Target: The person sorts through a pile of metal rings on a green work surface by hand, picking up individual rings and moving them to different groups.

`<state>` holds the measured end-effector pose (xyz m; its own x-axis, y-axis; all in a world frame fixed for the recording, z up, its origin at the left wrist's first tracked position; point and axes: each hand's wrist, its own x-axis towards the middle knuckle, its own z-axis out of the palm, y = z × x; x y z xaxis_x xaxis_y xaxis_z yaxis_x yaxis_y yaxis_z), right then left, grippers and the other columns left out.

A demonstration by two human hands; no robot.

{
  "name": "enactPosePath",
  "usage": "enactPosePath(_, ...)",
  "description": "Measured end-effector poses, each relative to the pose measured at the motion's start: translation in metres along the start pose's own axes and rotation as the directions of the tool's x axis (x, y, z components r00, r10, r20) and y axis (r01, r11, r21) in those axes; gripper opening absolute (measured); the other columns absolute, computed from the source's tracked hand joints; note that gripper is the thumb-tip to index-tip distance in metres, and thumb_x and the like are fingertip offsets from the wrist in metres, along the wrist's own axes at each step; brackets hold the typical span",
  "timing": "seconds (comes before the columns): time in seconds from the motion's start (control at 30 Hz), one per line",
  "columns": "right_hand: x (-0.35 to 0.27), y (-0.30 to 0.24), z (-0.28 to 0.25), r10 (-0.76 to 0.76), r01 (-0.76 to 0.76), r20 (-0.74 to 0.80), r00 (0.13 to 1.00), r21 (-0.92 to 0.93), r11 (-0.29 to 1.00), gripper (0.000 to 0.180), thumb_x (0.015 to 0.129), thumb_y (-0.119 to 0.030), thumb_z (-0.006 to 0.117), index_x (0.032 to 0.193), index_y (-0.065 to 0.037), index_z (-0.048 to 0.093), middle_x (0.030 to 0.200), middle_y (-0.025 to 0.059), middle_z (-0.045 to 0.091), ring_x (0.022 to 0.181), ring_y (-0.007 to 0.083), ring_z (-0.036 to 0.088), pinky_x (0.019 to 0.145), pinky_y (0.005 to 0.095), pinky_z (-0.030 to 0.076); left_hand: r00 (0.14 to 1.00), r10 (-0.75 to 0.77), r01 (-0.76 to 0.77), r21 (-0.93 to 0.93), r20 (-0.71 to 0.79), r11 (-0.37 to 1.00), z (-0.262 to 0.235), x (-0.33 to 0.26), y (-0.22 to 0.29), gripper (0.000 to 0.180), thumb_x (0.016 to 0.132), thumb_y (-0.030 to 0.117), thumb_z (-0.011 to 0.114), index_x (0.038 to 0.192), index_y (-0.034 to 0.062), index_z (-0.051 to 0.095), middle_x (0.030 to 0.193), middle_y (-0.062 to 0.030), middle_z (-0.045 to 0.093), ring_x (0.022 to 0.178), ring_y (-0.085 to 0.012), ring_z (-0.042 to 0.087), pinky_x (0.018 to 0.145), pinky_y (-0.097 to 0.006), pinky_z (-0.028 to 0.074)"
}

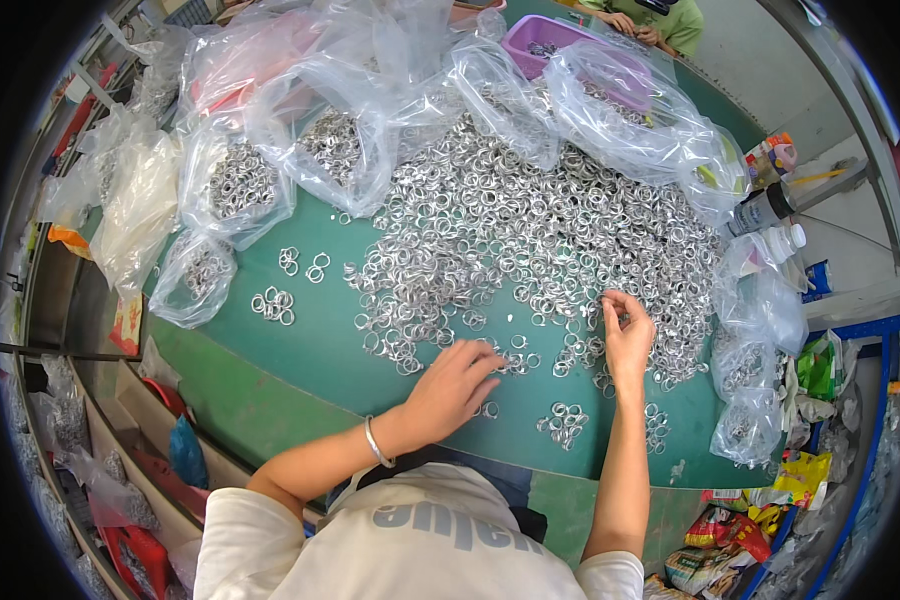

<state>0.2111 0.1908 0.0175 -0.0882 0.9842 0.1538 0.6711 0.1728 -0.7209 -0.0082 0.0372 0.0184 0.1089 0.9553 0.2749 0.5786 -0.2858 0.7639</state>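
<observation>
A big heap of small silver metal rings (510, 220) covers the middle of the green table (310, 350). My left hand (453, 385) rests palm down at the heap's near edge, fingers spread over loose rings, a bracelet on the wrist. My right hand (625, 335) is raised at the heap's right side, its fingertips pinched on a few rings. A small sorted cluster of rings (564, 422) lies between my forearms near the table's front edge. More small clusters (274, 303) lie to the left.
Clear plastic bags of rings (238, 185) ring the heap at the back and left, more bags (750, 400) at the right. A purple tray (560, 45) stands at the back, where another person's hands (630, 25) work. Bottles (765, 210) stand at right; shelves with clutter lie left.
</observation>
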Motion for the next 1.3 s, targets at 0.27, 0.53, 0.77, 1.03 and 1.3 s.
enactPosePath(0.27,0.017,-0.004,0.016,-0.256,0.240,-0.050,0.965,-0.218,0.946,0.020,0.081,0.003,0.063,0.100,0.000,0.064,0.100,0.0139,0.064,0.092,0.0303,0.057,0.085,0.0385,0.046,0.998,0.044,-0.038,0.101,-0.055,0.994,0.011,0.092,-0.030,0.039,0.085,0.003,0.061,0.123,0.0011,0.052,0.119,-0.0158,0.054,0.109,-0.0339,0.053,0.093,-0.040,0.043)
enactPosePath(0.53,0.011,-0.006,0.015,-0.289,0.283,0.027,0.957,-0.306,0.909,0.014,0.079,-0.004,0.067,0.093,-0.003,0.067,0.093,0.0112,0.063,0.089,0.0296,0.055,0.081,0.0402,0.042,0.982,0.135,-0.176,0.365,0.136,0.914,0.043,0.121,-0.047,0.051,0.072,-0.010,0.054,0.121,0.0026,0.057,0.133,-0.0158,0.048,0.128,-0.0366,0.040,0.109,-0.053,0.028)
enactPosePath(0.77,0.004,-0.012,0.022,-0.305,0.312,0.086,0.949,-0.420,0.852,0.015,0.076,-0.010,0.072,0.089,-0.005,0.068,0.091,0.0064,0.060,0.092,0.0264,0.052,0.082,0.0397,0.038,0.982,0.113,-0.162,0.381,0.149,0.910,0.020,0.098,-0.038,0.035,0.073,-0.005,0.058,0.106,0.0034,0.064,0.121,-0.0132,0.052,0.121,-0.0320,0.044,0.105,-0.050,0.031)
enactPosePath(1.03,-0.009,-0.001,0.020,0.098,-0.106,0.042,0.994,0.310,0.945,0.009,0.086,-0.003,0.065,0.094,0.000,0.063,0.081,0.0064,0.069,0.065,0.0083,0.060,0.058,0.0207,0.042,0.989,0.122,-0.147,0.401,0.088,0.904,0.049,0.149,-0.041,0.016,0.081,0.007,0.062,0.097,0.0057,0.065,0.095,-0.0062,0.056,0.095,-0.0234,0.051,0.079,-0.039,0.034)
enactPosePath(1.3,-0.030,-0.024,0.001,0.191,-0.341,0.283,0.940,0.787,0.514,0.014,0.088,0.000,0.062,0.102,0.002,0.060,0.094,0.0110,0.069,0.077,0.0096,0.062,0.067,0.0208,0.047,0.999,0.053,-0.053,-0.022,0.009,0.998,0.047,0.142,-0.030,0.017,0.084,0.007,0.065,0.099,0.0016,0.065,0.090,-0.0077,0.061,0.083,-0.0198,0.058,0.073,-0.035,0.043)
